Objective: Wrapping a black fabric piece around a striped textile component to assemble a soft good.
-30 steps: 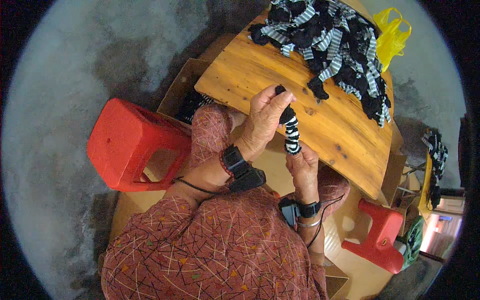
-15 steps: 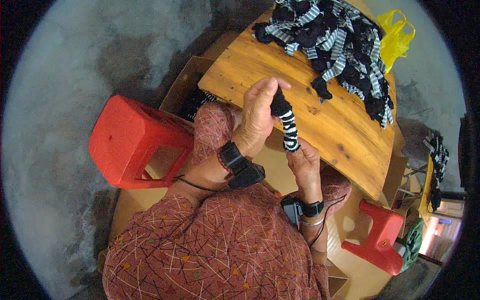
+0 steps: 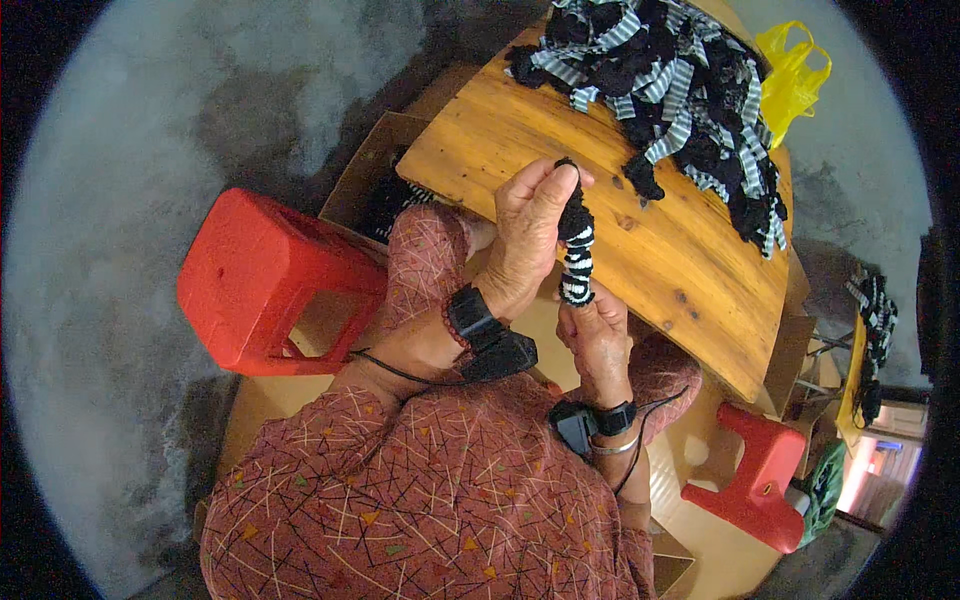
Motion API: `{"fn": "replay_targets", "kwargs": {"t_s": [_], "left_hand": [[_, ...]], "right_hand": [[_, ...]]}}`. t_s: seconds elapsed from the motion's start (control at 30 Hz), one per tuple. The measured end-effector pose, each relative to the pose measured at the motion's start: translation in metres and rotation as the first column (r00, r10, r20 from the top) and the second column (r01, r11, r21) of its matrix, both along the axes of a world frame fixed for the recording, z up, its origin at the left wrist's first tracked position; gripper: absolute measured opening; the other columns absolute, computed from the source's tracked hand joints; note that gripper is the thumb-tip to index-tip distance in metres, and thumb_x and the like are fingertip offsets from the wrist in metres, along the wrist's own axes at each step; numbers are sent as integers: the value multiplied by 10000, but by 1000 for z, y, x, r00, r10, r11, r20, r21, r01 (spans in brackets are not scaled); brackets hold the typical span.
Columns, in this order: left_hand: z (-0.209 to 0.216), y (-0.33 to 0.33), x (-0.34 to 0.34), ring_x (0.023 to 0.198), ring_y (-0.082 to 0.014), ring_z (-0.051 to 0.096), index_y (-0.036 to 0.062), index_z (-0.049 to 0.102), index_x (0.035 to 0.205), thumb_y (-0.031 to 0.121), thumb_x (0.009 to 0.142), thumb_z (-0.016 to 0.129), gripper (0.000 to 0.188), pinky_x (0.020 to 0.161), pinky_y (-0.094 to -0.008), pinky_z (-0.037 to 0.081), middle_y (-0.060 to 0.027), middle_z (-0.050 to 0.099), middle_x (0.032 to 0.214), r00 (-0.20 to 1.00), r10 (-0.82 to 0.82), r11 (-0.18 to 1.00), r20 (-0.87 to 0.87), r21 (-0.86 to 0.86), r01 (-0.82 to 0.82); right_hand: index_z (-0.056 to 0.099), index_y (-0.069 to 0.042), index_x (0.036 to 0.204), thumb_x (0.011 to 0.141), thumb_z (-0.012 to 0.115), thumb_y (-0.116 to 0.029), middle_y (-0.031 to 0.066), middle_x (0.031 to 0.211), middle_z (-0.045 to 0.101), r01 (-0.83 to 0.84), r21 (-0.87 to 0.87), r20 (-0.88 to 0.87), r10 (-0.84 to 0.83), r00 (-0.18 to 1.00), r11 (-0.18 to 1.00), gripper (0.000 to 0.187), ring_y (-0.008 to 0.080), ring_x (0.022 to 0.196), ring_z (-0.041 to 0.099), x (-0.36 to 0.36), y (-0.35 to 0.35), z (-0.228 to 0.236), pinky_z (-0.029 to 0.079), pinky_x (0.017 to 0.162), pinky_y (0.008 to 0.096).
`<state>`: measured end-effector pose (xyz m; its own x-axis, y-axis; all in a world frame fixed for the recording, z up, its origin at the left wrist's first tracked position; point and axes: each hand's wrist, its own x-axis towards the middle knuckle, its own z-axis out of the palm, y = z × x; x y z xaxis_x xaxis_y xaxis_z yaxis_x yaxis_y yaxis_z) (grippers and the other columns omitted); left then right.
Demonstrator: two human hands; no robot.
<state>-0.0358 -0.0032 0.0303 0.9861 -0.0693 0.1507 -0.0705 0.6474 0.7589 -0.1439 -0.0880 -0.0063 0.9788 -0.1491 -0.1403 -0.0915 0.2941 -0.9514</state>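
A small black knitted piece with black-and-white stripes at its lower half (image 3: 577, 262) stretches upright between my two hands; whether it is a sock or a glove I cannot tell. My left hand (image 3: 530, 225) pinches its black upper end between thumb and fingers. At the striped lower end, my right hand (image 3: 598, 345) grips with thumb and fingertips closed. Both hands are above my lap, at the near edge of a wooden table (image 3: 500, 130). Farther back on the tabletop lies a heap of black and grey-striped knitted pieces (image 3: 670, 90).
A yellow plastic bag (image 3: 795, 85) sits beside the heap. To my left stands a red plastic stool (image 3: 240, 280), and a smaller red stool (image 3: 755, 480) is at the right. An open cardboard box (image 3: 370, 155) with knitted pieces is by the table's left end.
My left hand has shifted slightly right, its thumb now over the piece's top end. The right hand has moved a little down and left, and the piece looks narrower and more bunched.
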Motion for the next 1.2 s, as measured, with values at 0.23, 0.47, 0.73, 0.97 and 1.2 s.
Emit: {"fn": "replay_targets", "kwargs": {"t_s": [0.23, 0.47, 0.73, 0.97, 1.2], "left_hand": [[-14, 10, 4, 481, -48, 466, 53, 587, 824, 202, 821, 612, 150, 356, -183, 337, 6, 556, 670, 984, -165, 981, -74, 94, 172], [-2, 7, 15, 437, -35, 449, 73, 577, 791, 214, 819, 600, 145, 313, -164, 288, 16, 570, 696, 951, -286, 927, -116, 217, 305], [11, 33, 28, 523, -16, 428, 51, 621, 844, 200, 757, 661, 177, 458, -157, 332, 47, 536, 671, 817, -576, 663, -40, 562, 495], [-13, 37, 38, 517, -31, 427, 47, 626, 822, 184, 735, 670, 168, 445, -174, 323, 52, 515, 642, 787, -603, 524, -131, 679, 515], [-19, 40, 33, 523, -32, 449, 39, 627, 852, 193, 744, 645, 189, 459, -162, 343, 39, 538, 657, 764, -619, 564, -184, 573, 595]], "right_hand": [[577, -24, 852, 880, 537, -215, -89, 540, 360, -100, -209, -24, 97, 995, 973, 196, 23, 437, 275, -2, -33, 1, 205, 398, 189], [582, -12, 829, 888, 510, -216, -12, 486, 387, -161, 287, -120, 202, 972, 944, 224, 69, 363, 303, 5, -26, 7, 251, 366, 225], [563, 4, 860, 881, 514, -208, 8, 487, 397, -143, 384, -39, 170, 985, 912, 219, 89, 351, 304, -11, -46, -7, 258, 362, 232], [561, -11, 865, 866, 542, -245, 3, 505, 395, -110, 422, -85, 160, 983, 900, 235, 89, 346, 302, -15, -41, -26, 265, 370, 245], [551, -24, 892, 864, 541, -241, 3, 522, 420, -66, 468, -88, 121, 989, 881, 219, 88, 344, 315, -19, -47, -37, 274, 373, 250]]}}
